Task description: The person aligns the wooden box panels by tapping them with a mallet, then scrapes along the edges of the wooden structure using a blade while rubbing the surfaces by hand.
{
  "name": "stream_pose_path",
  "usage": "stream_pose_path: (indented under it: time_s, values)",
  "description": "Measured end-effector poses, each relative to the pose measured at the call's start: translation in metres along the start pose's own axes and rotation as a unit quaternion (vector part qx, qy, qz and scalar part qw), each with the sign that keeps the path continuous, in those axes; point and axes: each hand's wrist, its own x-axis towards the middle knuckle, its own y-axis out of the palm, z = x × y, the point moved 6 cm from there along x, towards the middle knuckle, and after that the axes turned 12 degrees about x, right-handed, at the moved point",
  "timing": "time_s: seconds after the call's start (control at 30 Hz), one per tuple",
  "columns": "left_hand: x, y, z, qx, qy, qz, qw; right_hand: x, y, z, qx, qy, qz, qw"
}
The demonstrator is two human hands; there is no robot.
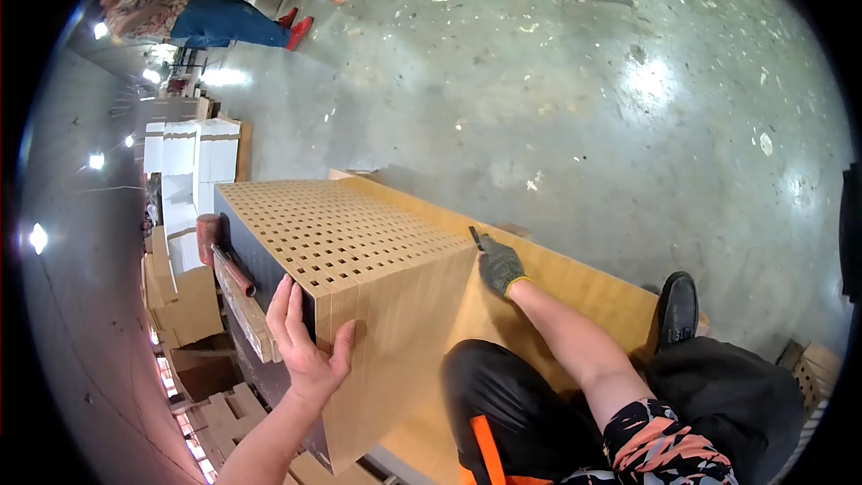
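Observation:
A thick stack of light wooden boards (395, 341) has a top board (332, 224) full of small square holes. My bare left hand (310, 341) rests on the stack's near left corner, fingers over the edge and thumb apart on the side. Near the stack's right corner, my right hand (501, 267), in a dark grey glove with a yellow cuff, is closed round a small dark tool (474, 235). The tool's tip is at the board's edge; its kind cannot be made out. A yellowish wooden panel (575, 283) lies beneath and beside the stack.
A red cylindrical object (208, 238) and a red-brown rod (235, 271) are left of the stack. White stacks (193, 153) and brown boards (189, 305) stand farther left. People (233, 22) stand at the upper left. My shoe (678, 310) is at the right on the speckled floor (557, 99).

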Motion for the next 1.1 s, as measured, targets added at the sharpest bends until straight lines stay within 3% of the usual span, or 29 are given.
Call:
stream_pose_path:
  time_s: [0.03,0.1,0.17,0.2,0.3,0.33,0.4,0.43,0.53,0.57,0.6,0.63,0.7,0.77,0.87,0.9,0.93,0.97,1.0,1.07,1.1]
  values:
    - [-0.001,0.001,0.001,-0.010,-0.004,-0.003,1.000,-0.003,0.004,0.018,0.014,-0.025,0.013,1.000]
    - [-0.001,0.001,0.001,0.000,-0.004,0.004,1.000,-0.032,0.013,0.074,-0.005,-0.193,0.047,0.980]
    - [-0.001,0.002,0.002,0.002,-0.008,0.012,1.000,-0.100,-0.007,0.171,0.019,-0.315,0.107,0.943]
    - [-0.001,0.004,0.001,-0.002,-0.009,0.014,1.000,-0.125,-0.024,0.211,0.078,-0.296,0.143,0.941]
    - [-0.001,0.003,0.002,-0.009,-0.008,0.011,1.000,-0.093,-0.015,0.171,0.050,-0.360,-0.069,0.929]
    - [0.000,0.002,0.003,-0.003,-0.008,0.014,1.000,-0.060,-0.017,0.129,0.139,-0.211,-0.082,0.964]
    - [-0.001,0.003,0.002,0.006,-0.014,0.019,1.000,-0.024,-0.007,0.069,0.106,-0.114,-0.081,0.984]
    - [0.002,0.004,0.002,0.010,-0.014,0.018,1.000,-0.037,-0.002,0.089,0.095,-0.098,-0.071,0.988]
    - [-0.001,0.000,0.001,0.019,-0.008,0.032,0.999,-0.111,0.008,0.203,0.087,-0.346,-0.032,0.934]
    - [0.001,0.003,0.001,0.020,-0.005,0.024,0.999,-0.143,-0.008,0.252,0.162,-0.421,-0.031,0.892]
    - [0.001,0.002,0.002,0.021,-0.002,0.018,1.000,-0.167,-0.020,0.283,0.152,-0.518,-0.037,0.841]
    - [-0.001,0.004,0.005,0.028,0.017,0.005,0.999,-0.162,-0.015,0.281,0.149,-0.482,-0.003,0.863]
    - [0.002,0.002,0.002,0.020,0.001,0.021,1.000,-0.124,-0.001,0.232,0.110,-0.390,-0.036,0.913]
    - [0.001,0.001,0.002,0.011,-0.005,0.020,1.000,-0.066,-0.002,0.156,0.127,-0.233,-0.127,0.956]
    - [0.000,0.003,0.004,0.011,-0.007,0.020,1.000,-0.079,-0.001,0.184,0.104,-0.050,-0.042,0.992]
    - [0.000,0.003,0.004,0.015,-0.002,0.024,1.000,-0.102,0.014,0.207,0.097,-0.212,-0.048,0.971]
    - [-0.010,0.006,0.014,-0.059,-0.068,0.022,0.996,-0.135,0.001,0.254,0.166,-0.339,-0.088,0.922]
    - [-0.018,0.021,0.027,-0.135,-0.130,0.010,0.982,-0.156,-0.020,0.293,0.148,-0.410,0.022,0.900]
    - [-0.011,0.013,0.019,-0.073,-0.071,0.019,0.995,-0.165,-0.023,0.303,0.228,-0.436,-0.013,0.871]
    - [-0.002,0.004,0.008,-0.015,0.005,0.018,1.000,-0.142,-0.015,0.274,0.169,-0.370,-0.108,0.907]
    - [-0.001,0.003,0.006,-0.003,0.003,0.018,1.000,-0.107,-0.015,0.230,0.223,-0.254,-0.094,0.936]
